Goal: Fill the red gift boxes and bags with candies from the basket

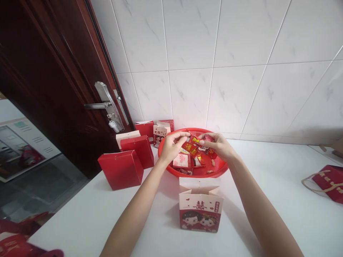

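Both hands are over a red plastic basket [223, 169] of wrapped sweets. My left hand [171, 144] is closed in a pinch at the left end of a small red candy packet [195, 139] with yellow lettering. The right end of that packet is between the thumb and fingers of my right hand [219, 145]. More red wrappers lie close under my right fingers; whether they are held too is unclear. In the basket is a pale pink square packet [181, 160]. Nearer me, a red and cream gift box [200, 212] with two cartoon faces stands upright, its top open.
Red boxes [122, 170] stand on the white table [85, 221] at the left, with several more behind. At the right edge is a red bag [329, 184] with a cord handle. A tiled wall [190, 96] and a dark wooden door [61, 71] border the table.
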Tool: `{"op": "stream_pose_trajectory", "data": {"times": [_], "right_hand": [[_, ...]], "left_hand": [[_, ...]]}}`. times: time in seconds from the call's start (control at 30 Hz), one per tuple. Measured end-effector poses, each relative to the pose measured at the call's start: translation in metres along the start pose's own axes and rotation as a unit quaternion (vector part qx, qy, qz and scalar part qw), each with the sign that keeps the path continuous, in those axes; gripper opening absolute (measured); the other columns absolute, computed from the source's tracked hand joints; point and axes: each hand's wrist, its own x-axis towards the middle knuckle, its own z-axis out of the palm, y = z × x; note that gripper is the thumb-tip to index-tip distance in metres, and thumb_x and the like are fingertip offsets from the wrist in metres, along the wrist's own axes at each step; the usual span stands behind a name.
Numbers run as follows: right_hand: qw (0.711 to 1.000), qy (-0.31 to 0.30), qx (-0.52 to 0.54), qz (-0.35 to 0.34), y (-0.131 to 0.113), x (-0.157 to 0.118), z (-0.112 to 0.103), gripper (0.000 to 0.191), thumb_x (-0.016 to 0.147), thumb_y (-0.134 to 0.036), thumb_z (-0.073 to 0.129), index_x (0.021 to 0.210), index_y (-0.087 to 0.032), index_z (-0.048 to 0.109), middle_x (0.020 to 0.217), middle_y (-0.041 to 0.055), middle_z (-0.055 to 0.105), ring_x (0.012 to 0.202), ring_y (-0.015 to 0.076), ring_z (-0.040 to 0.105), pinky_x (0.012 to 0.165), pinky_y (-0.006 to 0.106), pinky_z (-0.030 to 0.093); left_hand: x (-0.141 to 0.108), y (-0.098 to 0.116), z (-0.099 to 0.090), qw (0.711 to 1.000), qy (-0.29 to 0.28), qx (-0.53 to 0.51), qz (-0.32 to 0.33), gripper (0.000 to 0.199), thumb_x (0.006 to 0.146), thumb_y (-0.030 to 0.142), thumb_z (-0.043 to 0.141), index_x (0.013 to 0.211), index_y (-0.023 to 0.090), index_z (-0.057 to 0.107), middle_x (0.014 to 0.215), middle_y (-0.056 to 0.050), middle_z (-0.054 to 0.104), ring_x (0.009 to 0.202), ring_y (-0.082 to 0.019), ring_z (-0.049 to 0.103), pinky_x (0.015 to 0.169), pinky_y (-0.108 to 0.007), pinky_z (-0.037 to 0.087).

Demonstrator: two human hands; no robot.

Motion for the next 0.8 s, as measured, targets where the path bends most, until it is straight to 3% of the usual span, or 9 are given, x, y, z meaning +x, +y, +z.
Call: {"op": "stream_pose_trajectory", "data": {"times": [0.2,0.5,0.8], "right_hand": [[0.998,-0.01,-0.053,-0.015,-0.006,-0.003,0.002,0.031,0.075,-0.043,0.085,0.091,-0.019,0.077,0.066,-0.0021,0.063,0.062,0.0141,0.061,0.063,0.029,0.053],[0.997,-0.003,-0.071,-0.018,-0.009,-0.005,0.006,0.032,0.075,-0.043,0.084,0.092,-0.017,0.074,0.07,-0.0007,0.065,0.065,0.0146,0.062,0.064,0.03,0.053],[0.999,-0.007,-0.046,0.02,-0.013,-0.007,0.007,0.029,0.075,-0.039,0.083,0.09,-0.019,0.068,0.077,-0.0002,0.067,0.07,0.0169,0.066,0.066,0.031,0.054]], "left_hand": [[-0.006,0.012,0.004,0.999,-0.007,0.037,-0.013,0.026,0.075,0.041,0.08,0.093,0.021,0.078,0.106,-0.007,0.079,0.107,-0.026,0.07,0.099,-0.039,0.053],[-0.004,0.014,0.001,0.999,-0.031,0.025,-0.009,0.023,0.074,0.039,0.082,0.083,0.02,0.072,0.089,-0.002,0.072,0.088,-0.02,0.067,0.084,-0.032,0.054],[-0.003,0.014,0.0,0.999,0.015,-0.019,-0.028,0.031,0.068,0.046,0.087,0.073,0.019,0.072,0.079,-0.003,0.072,0.08,-0.02,0.066,0.081,-0.032,0.052]]}}
